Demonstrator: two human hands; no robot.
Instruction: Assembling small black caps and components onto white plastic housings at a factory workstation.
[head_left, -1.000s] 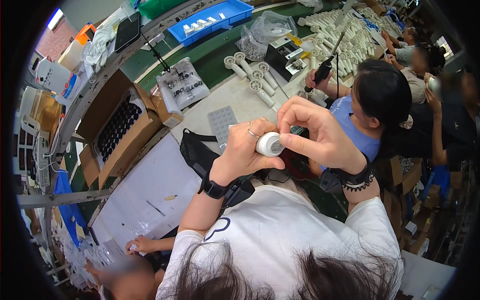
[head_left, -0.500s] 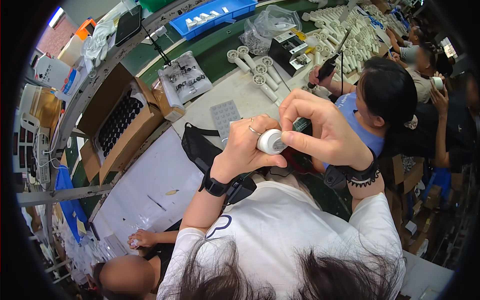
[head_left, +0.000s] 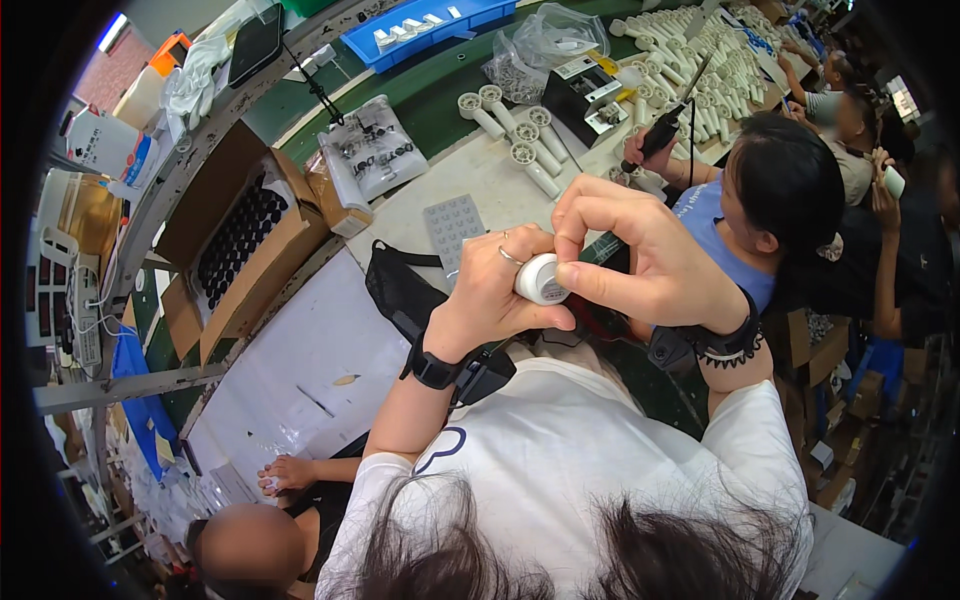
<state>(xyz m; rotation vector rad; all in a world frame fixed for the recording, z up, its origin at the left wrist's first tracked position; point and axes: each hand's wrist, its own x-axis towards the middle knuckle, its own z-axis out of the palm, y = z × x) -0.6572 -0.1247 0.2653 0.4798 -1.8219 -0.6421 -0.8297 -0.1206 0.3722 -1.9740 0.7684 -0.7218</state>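
Observation:
My left hand [head_left: 492, 290] is closed around a white cylindrical plastic part [head_left: 530, 279], whose round end faces right. On that end sits a small grey label [head_left: 553, 288] with fine dark print. The thumb and index finger of my right hand [head_left: 625, 255] are pinched together at the label's edge, the thumb tip touching it. My left palm hides the rest of the part. A grey sheet with rows of small labels [head_left: 453, 222] lies on the table just beyond my left hand.
A black pouch [head_left: 395, 285] lies left of my hands. An open carton [head_left: 262, 282] holds several dark round pieces. White handle-shaped parts [head_left: 540, 172] and a black device [head_left: 583, 100] are farther back. Close at right, a co-worker [head_left: 785, 190] holds a black power screwdriver [head_left: 665, 130].
My hands hold nearly the same pose on the white part, with the right fingers still at the label. At far right, a person's white round piece has turned.

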